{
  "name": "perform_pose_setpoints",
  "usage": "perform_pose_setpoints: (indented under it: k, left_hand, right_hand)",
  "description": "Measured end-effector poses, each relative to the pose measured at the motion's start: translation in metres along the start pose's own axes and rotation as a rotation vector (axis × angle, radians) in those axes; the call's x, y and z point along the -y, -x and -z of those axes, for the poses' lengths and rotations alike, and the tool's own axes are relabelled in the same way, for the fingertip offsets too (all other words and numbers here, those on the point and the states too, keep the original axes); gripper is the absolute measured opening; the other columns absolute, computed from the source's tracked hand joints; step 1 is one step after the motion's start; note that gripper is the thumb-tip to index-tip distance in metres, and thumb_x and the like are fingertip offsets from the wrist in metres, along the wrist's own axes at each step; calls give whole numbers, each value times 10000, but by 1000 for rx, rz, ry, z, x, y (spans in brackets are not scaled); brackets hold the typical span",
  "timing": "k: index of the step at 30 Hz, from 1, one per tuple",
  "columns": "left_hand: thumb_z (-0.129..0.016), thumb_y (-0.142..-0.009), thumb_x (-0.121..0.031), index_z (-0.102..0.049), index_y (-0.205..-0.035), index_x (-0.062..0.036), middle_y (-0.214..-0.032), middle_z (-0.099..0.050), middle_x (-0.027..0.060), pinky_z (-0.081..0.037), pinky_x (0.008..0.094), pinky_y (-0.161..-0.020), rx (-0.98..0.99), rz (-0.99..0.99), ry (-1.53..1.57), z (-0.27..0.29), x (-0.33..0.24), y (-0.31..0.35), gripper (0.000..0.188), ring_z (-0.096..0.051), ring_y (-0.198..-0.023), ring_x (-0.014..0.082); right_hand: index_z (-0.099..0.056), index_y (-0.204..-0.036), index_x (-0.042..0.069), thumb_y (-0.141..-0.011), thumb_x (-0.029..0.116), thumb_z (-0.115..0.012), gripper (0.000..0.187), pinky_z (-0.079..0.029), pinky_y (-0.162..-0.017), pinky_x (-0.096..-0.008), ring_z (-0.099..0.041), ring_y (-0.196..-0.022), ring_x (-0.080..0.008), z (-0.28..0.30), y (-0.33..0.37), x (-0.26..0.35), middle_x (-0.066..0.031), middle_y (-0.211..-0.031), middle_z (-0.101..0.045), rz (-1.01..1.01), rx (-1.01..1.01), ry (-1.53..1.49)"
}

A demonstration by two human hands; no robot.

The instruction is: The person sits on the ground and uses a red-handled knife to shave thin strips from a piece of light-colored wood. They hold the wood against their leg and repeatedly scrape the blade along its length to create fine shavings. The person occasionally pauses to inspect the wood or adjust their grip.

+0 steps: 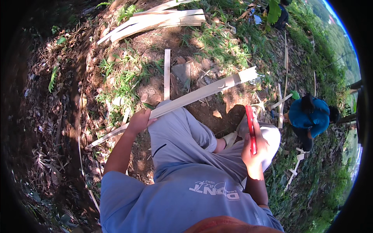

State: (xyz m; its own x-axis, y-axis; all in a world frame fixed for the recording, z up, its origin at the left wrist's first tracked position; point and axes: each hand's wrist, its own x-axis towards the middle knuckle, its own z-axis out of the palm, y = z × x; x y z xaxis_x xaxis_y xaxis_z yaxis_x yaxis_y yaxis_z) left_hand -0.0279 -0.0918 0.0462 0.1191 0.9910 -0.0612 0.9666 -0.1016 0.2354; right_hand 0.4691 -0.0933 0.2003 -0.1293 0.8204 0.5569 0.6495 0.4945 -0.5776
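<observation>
A long pale wooden strip [194, 94] slants across my bent knee, its far right end rough and splintered. My left hand [139, 122] is closed around it near its lower left part. In my right hand [255, 149], held over my right knee, is a slim red tool [250, 128]; it points up and away from me, apart from the strip. Whether it has a blade cannot be made out. Another pale narrow slat [167, 73] lies on the ground just beyond the strip, pointing away from me.
A pile of pale wooden strips [163, 22] lies at the far side. To the right crouches a person in a blue shirt [311, 112], near more slats [280, 106] and a jointed wooden piece [296, 167]. A flat stone [182, 73], dry leaves and grass cover the sloping ground.
</observation>
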Motion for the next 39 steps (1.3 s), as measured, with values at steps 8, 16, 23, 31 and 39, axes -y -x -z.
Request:
perform_pose_setpoints:
  k: [8, 16, 23, 31, 39]
  left_hand:
    - [-620, -1051, -529, -547, -1094, -22, -853, -693, 236, -566, 540, -668, -111, -4, 74, 78, -126, -91, 514, -711, -769, 443]
    - [-563, -1069, -572, -608, -1068, 5, -735, -702, 195, -578, 540, -649, -285, 57, 277, 94, -171, -189, 579, -738, -725, 406]
    - [-516, -1082, -577, -623, -1139, 9, -952, -747, 245, -573, 564, -804, -241, 351, 270, 9, -64, -179, 599, -745, -893, 438]
    - [-524, -1071, -611, -621, -1265, -26, -1127, -760, 257, -580, 561, -929, -114, 703, 217, -71, 21, -125, 624, -746, -1072, 435]
    - [-638, -1001, -637, -680, -1218, 44, -1167, -734, 301, -573, 547, -963, -54, 688, 222, -104, 47, -120, 716, -713, -1121, 472]
  right_hand:
    - [-663, -1336, -139, -979, 137, -681, 452, -605, -776, -381, -775, -818, -367, 40, 31, -5, -286, -1202, -764, 202, -137, 192]
    - [-665, -1323, -155, -1025, 260, -667, 510, -609, -826, -441, -780, -915, -408, 51, 50, 6, -285, -1201, -764, 5, -186, 282]
    - [-610, -1472, -70, -1075, 52, -553, 420, -555, -985, -370, -735, -1154, -297, 57, 65, 4, -230, -1400, -699, -102, -171, 83]
    - [-624, -1414, -120, -1027, 18, -616, 411, -576, -941, -382, -765, -1108, -326, 61, 69, 5, -259, -1318, -731, -183, -205, 107]
    - [-666, -1341, -107, -953, 13, -721, 410, -542, -636, -303, -696, -627, -187, 72, 100, 11, -197, -987, -794, -176, -186, 172]
